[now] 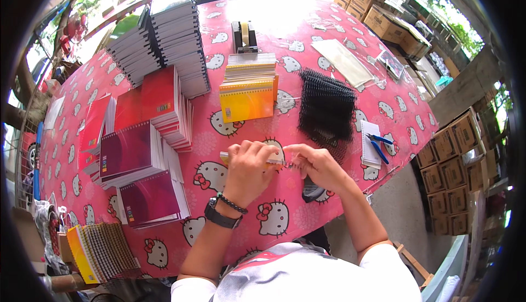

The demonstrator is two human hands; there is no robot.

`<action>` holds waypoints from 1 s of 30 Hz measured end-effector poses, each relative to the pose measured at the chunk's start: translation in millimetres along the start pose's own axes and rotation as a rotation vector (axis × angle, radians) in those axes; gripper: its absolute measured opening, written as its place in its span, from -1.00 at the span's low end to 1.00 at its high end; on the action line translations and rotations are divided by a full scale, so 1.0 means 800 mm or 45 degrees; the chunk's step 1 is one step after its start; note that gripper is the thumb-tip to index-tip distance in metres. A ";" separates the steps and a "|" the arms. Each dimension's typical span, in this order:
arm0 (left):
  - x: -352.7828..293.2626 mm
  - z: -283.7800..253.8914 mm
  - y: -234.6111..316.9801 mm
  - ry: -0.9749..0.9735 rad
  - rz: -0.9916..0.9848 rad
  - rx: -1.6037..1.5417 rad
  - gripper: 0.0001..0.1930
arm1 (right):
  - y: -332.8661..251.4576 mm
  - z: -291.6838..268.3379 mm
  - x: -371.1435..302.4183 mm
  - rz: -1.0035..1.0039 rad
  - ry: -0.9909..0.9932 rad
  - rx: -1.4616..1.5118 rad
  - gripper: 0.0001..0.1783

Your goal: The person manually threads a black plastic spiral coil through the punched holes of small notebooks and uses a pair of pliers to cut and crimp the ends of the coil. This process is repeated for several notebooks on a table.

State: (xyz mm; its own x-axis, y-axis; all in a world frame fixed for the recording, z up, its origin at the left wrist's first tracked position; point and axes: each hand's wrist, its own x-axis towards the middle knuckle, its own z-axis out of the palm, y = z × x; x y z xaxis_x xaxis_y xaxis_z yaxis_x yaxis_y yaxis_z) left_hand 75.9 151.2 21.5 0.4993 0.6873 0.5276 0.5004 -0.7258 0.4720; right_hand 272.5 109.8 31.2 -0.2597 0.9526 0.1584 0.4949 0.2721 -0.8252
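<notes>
My left hand [249,170], with a black watch and bracelet on its wrist, is closed around a small notebook [224,158] with a yellow edge. Most of that notebook is hidden behind the fingers. My right hand [320,166] pinches at a thin dark spiral binding coil [294,165] along the notebook's right end. How far the coil sits in the holes is too small to tell. Beyond the right hand lies a heap of black spiral coils [327,107]. Blue-handled pliers [379,147] rest on a white spiral notepad [370,137] to the right.
A stack of yellow notebooks [246,104] stands ahead, before a tape dispenser [244,38]. Purple notebooks [131,151], red notebooks [160,96] and tall spiral-bound stacks [178,39] fill the left. Bound yellow notebooks [82,252] sit at the near-left edge. Cardboard boxes [452,170] are piled beyond the table.
</notes>
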 end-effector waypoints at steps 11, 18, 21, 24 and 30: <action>0.005 -0.003 -0.002 -0.244 0.229 -0.039 -0.78 | 0.030 -0.040 -0.027 0.105 0.121 0.151 -0.60; 0.001 0.004 -0.023 -0.391 0.175 0.017 -0.78 | 0.062 -0.047 -0.051 -0.022 -0.438 -0.319 -0.25; 0.001 0.000 -0.013 -0.252 0.135 0.000 -0.78 | 0.052 -0.044 -0.061 -0.055 -0.419 -0.360 -0.12; -0.002 -0.007 -0.018 -0.141 0.118 -0.029 -0.80 | 0.047 -0.042 -0.070 -0.075 -0.333 -0.454 -0.11; -0.037 -0.023 -0.026 -0.188 0.171 -0.107 -0.89 | 0.036 -0.125 -0.119 0.290 0.448 -0.569 -0.33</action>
State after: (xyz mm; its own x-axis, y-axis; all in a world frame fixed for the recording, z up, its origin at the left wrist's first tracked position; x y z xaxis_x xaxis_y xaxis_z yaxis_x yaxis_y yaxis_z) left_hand 37.9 145.6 9.1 0.6588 0.5765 0.4833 0.3647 -0.8066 0.4651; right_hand 394.0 40.8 46.5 0.1456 0.9606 0.2369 0.8254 0.0141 -0.5644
